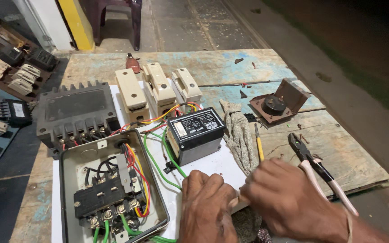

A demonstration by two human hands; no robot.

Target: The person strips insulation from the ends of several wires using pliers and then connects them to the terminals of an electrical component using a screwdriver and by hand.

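Biggest thing in view is the worn wooden table (230, 67), paint flaking blue, and on it a white board (212, 164) that carries most of the gear. At the left of that board sits a dark grey finned block (75, 110) with a row of terminals along its front edge. Just below it lies an open grey metal box (70, 164), a black switch unit (102, 200) inside, with red, yellow, black and green wires (136, 168) running out of it. Behind, three cream-coloured fuse holders (157, 87) stand side by side, and in front of them a small black box (194, 132) with a label on top.

Right of the board, a speckled grey glove (239, 135) trails down toward the hands. Farther right, a rusty bracket with a round dial (278, 103), then pliers (318, 168) with pale handles, lying just beside the right hand.

Now the hands, at the bottom edge. The left hand (208, 204) is curled into a loose fist on the board, knuckles up; what it grips I cannot tell. The right hand (289, 200) is closed too, its fingers meeting the left hand's, and a yellow-handled screwdriver (258, 144) pokes up from just behind it, shaft pointing away. Whether that hand actually holds the screwdriver is hidden.
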